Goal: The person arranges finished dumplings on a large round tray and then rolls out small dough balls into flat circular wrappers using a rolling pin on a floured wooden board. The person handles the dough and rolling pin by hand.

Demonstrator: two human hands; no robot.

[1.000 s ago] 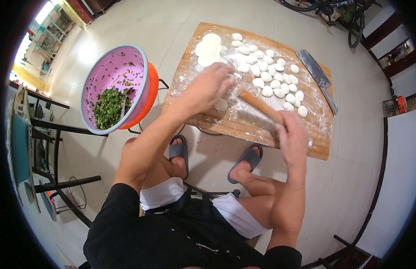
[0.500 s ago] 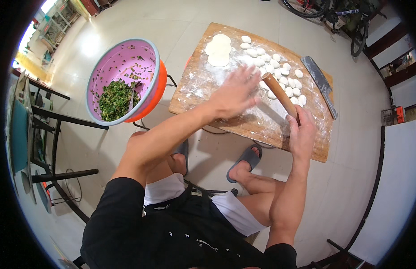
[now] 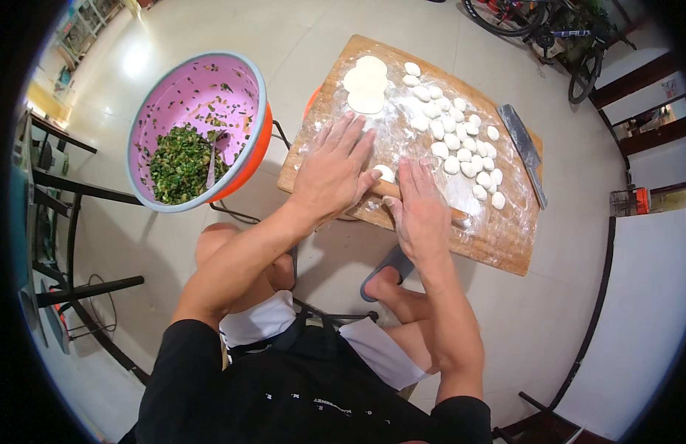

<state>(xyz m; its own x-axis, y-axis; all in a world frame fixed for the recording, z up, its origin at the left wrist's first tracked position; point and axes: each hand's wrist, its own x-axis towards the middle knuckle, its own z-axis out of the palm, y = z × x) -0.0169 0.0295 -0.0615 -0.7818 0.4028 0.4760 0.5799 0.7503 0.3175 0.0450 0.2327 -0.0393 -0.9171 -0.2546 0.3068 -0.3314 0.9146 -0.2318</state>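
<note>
My left hand (image 3: 334,169) lies flat with fingers spread on the floured wooden board (image 3: 498,244), at the left end of a rolling pin (image 3: 388,190). My right hand (image 3: 423,211) rests palm down over the pin, fingers stretched forward; the pin's other end shows past it. A small white dough piece (image 3: 385,173) sits just beyond the pin, between my hands, partly hidden. Rolled dough wrappers (image 3: 366,83) overlap near the board's far left corner. Several small dough pieces (image 3: 452,163) are scattered over the right half.
A grey cleaver (image 3: 520,139) lies along the board's right edge. On the left stands a pink bowl (image 3: 233,78) of chopped green filling (image 3: 181,166) with a spoon in it, over an orange basin (image 3: 255,157). Black metal frames stand at far left, bicycles (image 3: 557,33) at far right.
My right hand has brought the rolling pin from raised and tilted down onto the board. My left hand has moved left and now lies at the pin's end.
</note>
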